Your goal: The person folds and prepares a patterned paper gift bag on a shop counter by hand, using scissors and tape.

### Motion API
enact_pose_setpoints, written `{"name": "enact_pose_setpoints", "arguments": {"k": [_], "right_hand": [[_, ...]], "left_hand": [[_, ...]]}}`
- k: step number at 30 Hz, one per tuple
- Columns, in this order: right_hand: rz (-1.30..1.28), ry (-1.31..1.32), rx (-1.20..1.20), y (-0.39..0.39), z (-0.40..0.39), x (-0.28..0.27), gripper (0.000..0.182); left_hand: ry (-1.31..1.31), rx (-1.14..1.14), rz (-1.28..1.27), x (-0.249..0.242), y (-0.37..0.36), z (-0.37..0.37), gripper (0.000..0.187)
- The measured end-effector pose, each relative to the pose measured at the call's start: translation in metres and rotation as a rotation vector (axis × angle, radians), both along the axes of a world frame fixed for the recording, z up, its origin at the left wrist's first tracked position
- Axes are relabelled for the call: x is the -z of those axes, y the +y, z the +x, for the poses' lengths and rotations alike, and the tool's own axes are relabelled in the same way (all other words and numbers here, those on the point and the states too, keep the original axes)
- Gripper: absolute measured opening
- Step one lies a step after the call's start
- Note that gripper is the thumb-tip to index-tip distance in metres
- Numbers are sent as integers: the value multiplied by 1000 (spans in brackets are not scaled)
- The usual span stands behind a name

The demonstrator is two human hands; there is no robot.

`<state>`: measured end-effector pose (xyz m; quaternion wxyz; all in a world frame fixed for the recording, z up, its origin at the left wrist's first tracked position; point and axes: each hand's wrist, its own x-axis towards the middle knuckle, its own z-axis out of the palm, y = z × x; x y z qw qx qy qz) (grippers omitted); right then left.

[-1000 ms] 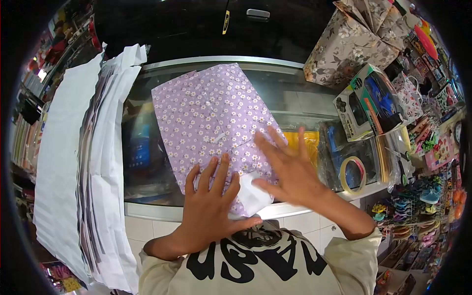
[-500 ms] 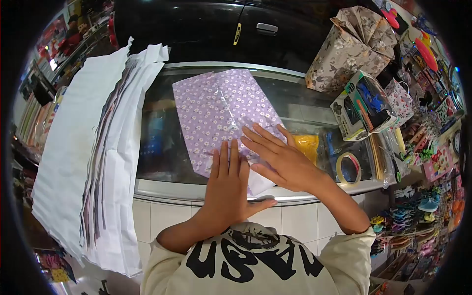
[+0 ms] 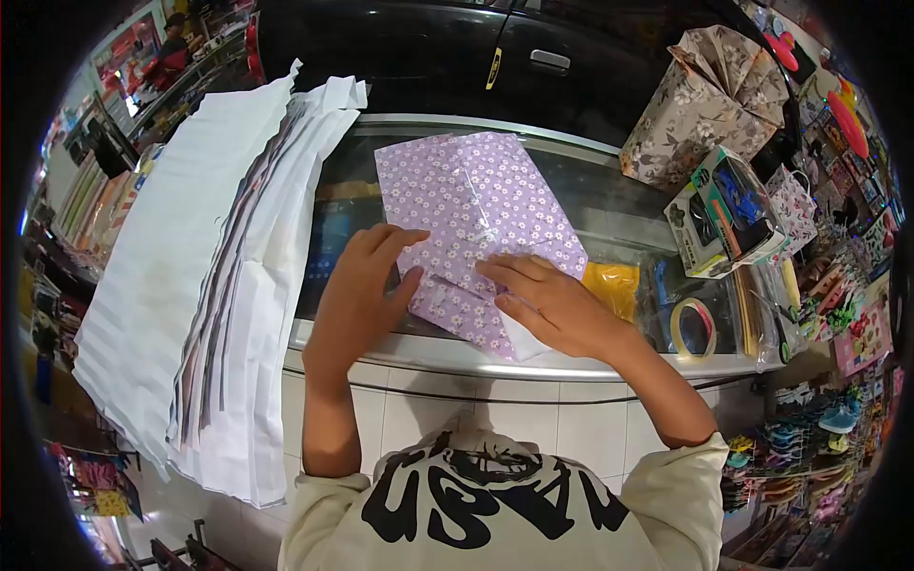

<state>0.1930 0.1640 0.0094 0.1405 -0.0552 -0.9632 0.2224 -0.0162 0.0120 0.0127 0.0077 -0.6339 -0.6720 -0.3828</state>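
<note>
Purple packet (image 3: 476,195) on tabletop (image 3: 409,355), lying flat, lengthwise out from person. R hand (image 3: 562,309) palm down over its near R part, fingers close together, slightly bent, thumb a bit apart; prob. weighting the folded end so it won't spring up. White flap (image 3: 526,341) shows beside/under this hand.

L hand (image 3: 357,295) at packet's L edge, fingers loosely bent, thumb apart, nothing pinched; fingertips over the paper, contact can't tell. Likely set there to steady that side.

Axis: long way runs far-L to near-R, slight slant; broad straight end faces away, folded end tapers to a point toward person, about at tabletop's near rim. Seam runs approx. along the length.

Around packet: white sheets (image 3: 181,219) to L, long way roughly front-to-back; yellow pack (image 3: 614,288) just R; tape (image 3: 677,328) and scissors (image 3: 783,335) further R, prob. kept w/in R-hand reach; boxed toy (image 3: 728,214) and floral bag (image 3: 705,114) far R.
</note>
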Motion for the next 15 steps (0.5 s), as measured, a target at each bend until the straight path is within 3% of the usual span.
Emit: {"name": "enact_pose_setpoints", "arguments": {"k": [5, 8, 15], "right_hand": [[18, 7, -2, -2, -1, 0, 44], [77, -1, -2, -6, 0, -2, 44], [219, 23, 50, -19, -8, 3, 46]], "left_hand": [[-101, 198, -84, 6, 17, -16, 29], [4, 239, -59, 11, 20, -21, 25], [159, 182, -93, 2, 14, -6, 17]]}}
